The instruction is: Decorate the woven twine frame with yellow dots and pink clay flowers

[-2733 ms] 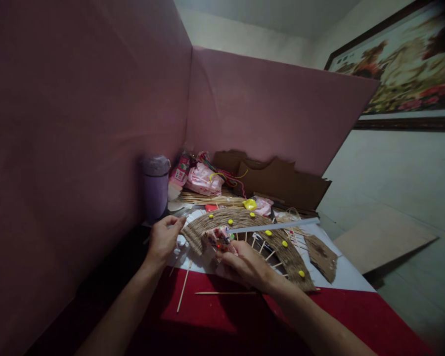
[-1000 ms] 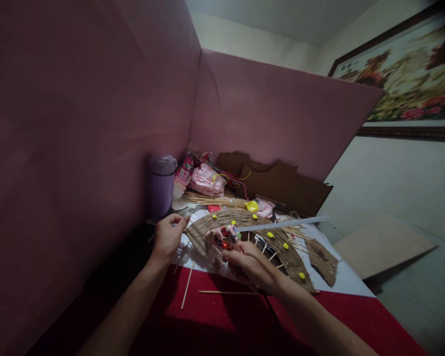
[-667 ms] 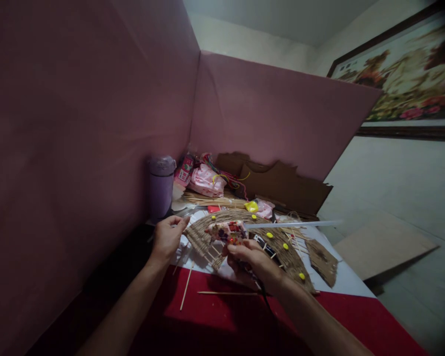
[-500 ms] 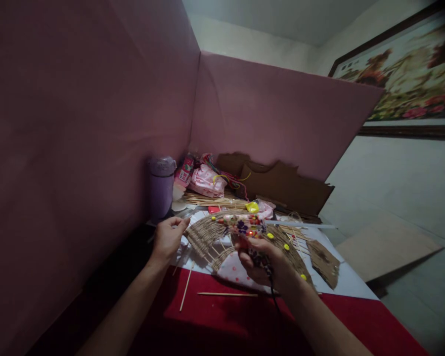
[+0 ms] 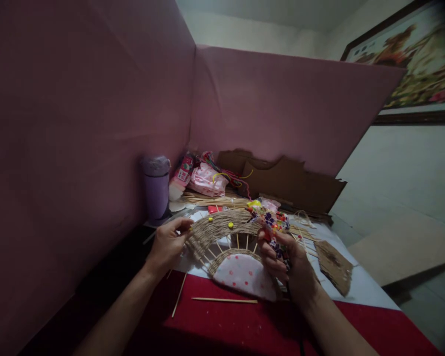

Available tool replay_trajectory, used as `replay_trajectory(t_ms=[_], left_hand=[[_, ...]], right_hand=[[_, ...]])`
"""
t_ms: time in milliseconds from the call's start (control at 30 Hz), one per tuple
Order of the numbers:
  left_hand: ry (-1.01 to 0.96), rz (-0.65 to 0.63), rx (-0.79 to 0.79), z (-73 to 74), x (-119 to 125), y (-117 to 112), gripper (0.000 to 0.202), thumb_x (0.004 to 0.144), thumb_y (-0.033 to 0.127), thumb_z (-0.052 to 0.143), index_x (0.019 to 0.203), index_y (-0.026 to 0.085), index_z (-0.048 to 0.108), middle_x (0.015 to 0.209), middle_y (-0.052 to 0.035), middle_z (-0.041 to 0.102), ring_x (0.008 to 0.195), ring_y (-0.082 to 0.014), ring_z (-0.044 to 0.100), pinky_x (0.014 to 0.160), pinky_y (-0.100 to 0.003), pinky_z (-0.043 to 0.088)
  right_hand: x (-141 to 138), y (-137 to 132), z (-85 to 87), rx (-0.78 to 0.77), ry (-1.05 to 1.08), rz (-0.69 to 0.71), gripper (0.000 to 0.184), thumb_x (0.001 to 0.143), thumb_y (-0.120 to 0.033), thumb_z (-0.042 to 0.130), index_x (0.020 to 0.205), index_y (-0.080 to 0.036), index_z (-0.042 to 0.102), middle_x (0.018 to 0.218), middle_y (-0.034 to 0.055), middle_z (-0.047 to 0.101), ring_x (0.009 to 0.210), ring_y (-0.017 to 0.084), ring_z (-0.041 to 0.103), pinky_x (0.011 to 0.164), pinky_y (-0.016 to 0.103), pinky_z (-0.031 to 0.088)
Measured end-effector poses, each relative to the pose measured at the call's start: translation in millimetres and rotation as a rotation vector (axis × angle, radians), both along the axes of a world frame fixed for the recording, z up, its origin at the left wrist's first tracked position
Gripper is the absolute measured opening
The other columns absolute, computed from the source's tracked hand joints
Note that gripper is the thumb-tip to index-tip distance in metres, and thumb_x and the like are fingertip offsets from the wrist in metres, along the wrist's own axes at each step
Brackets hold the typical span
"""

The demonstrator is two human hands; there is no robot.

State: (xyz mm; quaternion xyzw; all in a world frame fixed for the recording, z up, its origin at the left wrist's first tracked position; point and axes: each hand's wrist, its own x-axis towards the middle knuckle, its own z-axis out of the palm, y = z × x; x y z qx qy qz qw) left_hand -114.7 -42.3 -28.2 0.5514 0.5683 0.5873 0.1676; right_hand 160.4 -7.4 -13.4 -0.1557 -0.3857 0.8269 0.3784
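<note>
Packet label [image 5: 184,173] illegible; right hand [image 5: 292,259] grips glue gun [image 5: 270,218].

Dimly lit pink panels [image 5: 92,109] stand at ten and twelve o'clock. A framed picture [image 5: 426,64] hangs at two, on a pale wall [image 5: 404,168].

The right hand [image 5: 292,264] grips a glue gun [image 5: 269,217] over the right part of the fan [image 5: 217,230] on the table [image 5: 207,324]. The left hand [image 5: 169,242] is at the fan's left end; anything in its fingertips is too small to tell. A stick [image 5: 224,300] lies toward the near edge, cardboard [image 5: 282,180] stands along the far edge, a cup [image 5: 156,193] near the far left corner.
</note>
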Motion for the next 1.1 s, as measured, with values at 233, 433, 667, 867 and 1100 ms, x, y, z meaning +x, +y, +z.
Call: replay_trajectory(t_ms=[233,433,667,867,1100], left_hand=[[0.197,-0.184,-0.087,1.5,-1,-4,0.011,0.066,0.026,0.068,0.065,0.018,0.061,0.062,0.0012,0.058,0.060,-0.0121,0.051,0.056,-0.022,0.039],[0.286,-0.238,-0.113,1.1,-2,-5,0.002,0.066,0.017,0.063,0.066,0.017,0.061,0.064,0.0013,0.059,0.061,-0.0121,0.052,0.057,-0.022,0.040],[0.378,-0.264,-0.061,0.8,-3,-5,0.013,0.071,0.011,0.055,0.068,0.019,0.065,0.069,-0.0002,0.063,0.066,-0.0133,0.056,0.061,-0.025,0.041],[0.455,-0.239,-0.015,-1.2,-2,-2,0.016,0.073,0.010,0.054,0.067,0.019,0.066,0.069,-0.0005,0.061,0.065,-0.0129,0.055,0.060,-0.025,0.040],[0.494,-0.214,-0.031,-3.5,-2,0,0.014,0.075,0.013,0.056,0.067,0.020,0.066,0.070,-0.0004,0.059,0.064,-0.0130,0.055,0.059,-0.024,0.039]], right_hand=[[-4,-7,9.3,-0.011,-0.001,-0.022,0.025,0.080,-0.036,0.050,0.088,-0.015,0.061,0.059,-0.0047,0.042,0.036,0.002,0.019,0.026,0.011,0.020],[-6,-11,12.7,-0.021,-0.006,-0.035,0.024,0.078,-0.035,0.051,0.086,-0.015,0.061,0.059,-0.0044,0.042,0.037,0.002,0.018,0.026,0.010,0.020],[-6,-11,11.7,0.009,-0.018,-0.033,0.024,0.077,-0.035,0.052,0.086,-0.015,0.061,0.059,-0.0041,0.043,0.037,0.002,0.017,0.026,0.010,0.021],[-5,-10,10.1,0.014,-0.035,-0.032,0.026,0.079,-0.036,0.050,0.088,-0.015,0.062,0.060,-0.0042,0.042,0.037,0.003,0.018,0.027,0.010,0.021],[-6,-10,9.8,0.024,-0.018,-0.025,0.026,0.079,-0.036,0.050,0.088,-0.014,0.062,0.059,-0.0040,0.044,0.036,0.003,0.017,0.026,0.011,0.021]])
